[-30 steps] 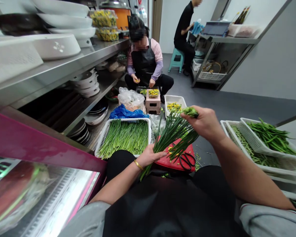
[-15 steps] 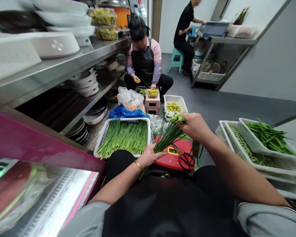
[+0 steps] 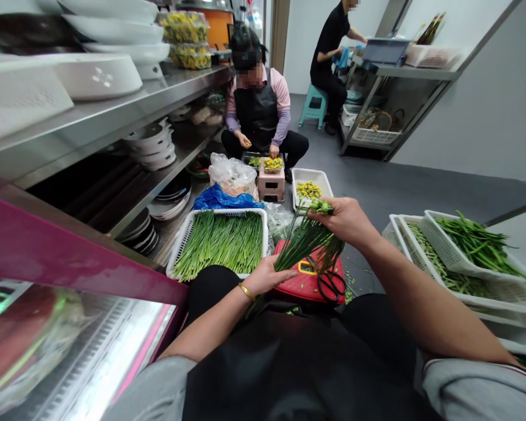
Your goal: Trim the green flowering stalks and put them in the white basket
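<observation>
My left hand (image 3: 267, 276) is wrapped round a bunch of flowering chives (image 3: 296, 247), the long green stems slanting up to the right. At their upper end, my right hand (image 3: 346, 221) closes on the pale green bud heads of the chives. Some darker strands hang down below that hand. Beneath the bunch is a red case (image 3: 291, 287) with a yellow-framed label. Black-handled scissors (image 3: 332, 283) lie on it, their blades partly covered by the stems. To the left, a white basket (image 3: 265, 234) holds many chives laid side by side.
White baskets (image 3: 464, 254) of green beans or peppers are stacked at right. A steel shelf (image 3: 158, 105) with dishes runs along the left. Ahead, a co-worker (image 3: 258, 99) handles yellow flowers by a pink stool (image 3: 272, 186); another person (image 3: 328, 52) sits farther back. A blue bag (image 3: 225, 197) lies behind the chive basket.
My right hand has shifted slightly right, still at the bud heads. The strands under it have swung up towards the bunch. My left hand has barely moved.
</observation>
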`<state>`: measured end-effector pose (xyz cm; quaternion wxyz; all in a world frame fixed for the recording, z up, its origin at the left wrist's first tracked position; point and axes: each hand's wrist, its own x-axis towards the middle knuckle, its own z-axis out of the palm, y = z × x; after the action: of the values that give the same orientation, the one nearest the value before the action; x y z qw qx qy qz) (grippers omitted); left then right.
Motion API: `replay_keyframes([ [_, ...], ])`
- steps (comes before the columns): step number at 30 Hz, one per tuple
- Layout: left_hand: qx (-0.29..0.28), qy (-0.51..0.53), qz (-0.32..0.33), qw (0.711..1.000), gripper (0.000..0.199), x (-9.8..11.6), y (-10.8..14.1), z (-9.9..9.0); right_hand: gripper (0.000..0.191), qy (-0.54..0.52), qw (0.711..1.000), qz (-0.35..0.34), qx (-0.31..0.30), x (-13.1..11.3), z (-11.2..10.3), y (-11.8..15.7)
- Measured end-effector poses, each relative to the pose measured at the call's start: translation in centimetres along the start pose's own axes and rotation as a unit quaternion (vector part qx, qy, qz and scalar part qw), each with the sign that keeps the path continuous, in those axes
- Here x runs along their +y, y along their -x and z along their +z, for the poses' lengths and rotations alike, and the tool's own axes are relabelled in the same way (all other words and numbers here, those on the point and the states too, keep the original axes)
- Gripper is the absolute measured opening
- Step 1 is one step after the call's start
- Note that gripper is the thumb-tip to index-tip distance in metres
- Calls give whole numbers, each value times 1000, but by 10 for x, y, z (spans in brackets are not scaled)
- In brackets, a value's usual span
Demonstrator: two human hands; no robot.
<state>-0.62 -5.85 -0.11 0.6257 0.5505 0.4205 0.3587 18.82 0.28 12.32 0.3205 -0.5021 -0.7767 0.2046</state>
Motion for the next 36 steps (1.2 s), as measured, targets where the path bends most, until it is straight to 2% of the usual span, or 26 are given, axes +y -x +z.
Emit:
replay_keyframes([
  [3,-42,-10,-5,999,39,2,1,-1,43,-23,998,12,59,4,-5,-3],
  [5,-46,-8,-5,999,42,2,0,0,44,-46,997,16,67,4,-9,-5],
  [8,-26,1,0,1000,47,-1,-2,1,40,-88,991,13,99,-4,-21,-2],
  [12,15,25,14,999,59,-2,-10,-3,35,-194,963,33,185,-26,-46,22],
  [14,32,38,33,998,65,2,-16,-8,37,-294,942,53,155,-33,-52,38],
  [17,53,59,68,994,63,13,-24,-14,43,-425,901,63,65,-36,-39,48],
  [19,66,66,83,992,60,23,-27,-15,44,-493,867,62,39,-36,-19,42],
  [22,68,59,92,992,58,35,-27,-13,43,-568,819,60,55,-37,7,24],
  [25,24,62,89,994,62,39,-24,-6,46,-608,787,56,86,-40,17,8],
  [29,-29,111,65,991,71,32,-21,2,50,-622,772,78,105,-50,16,-1],
  [36,-121,110,17,986,62,33,-11,11,50,-602,776,117,149,-60,23,3],
])
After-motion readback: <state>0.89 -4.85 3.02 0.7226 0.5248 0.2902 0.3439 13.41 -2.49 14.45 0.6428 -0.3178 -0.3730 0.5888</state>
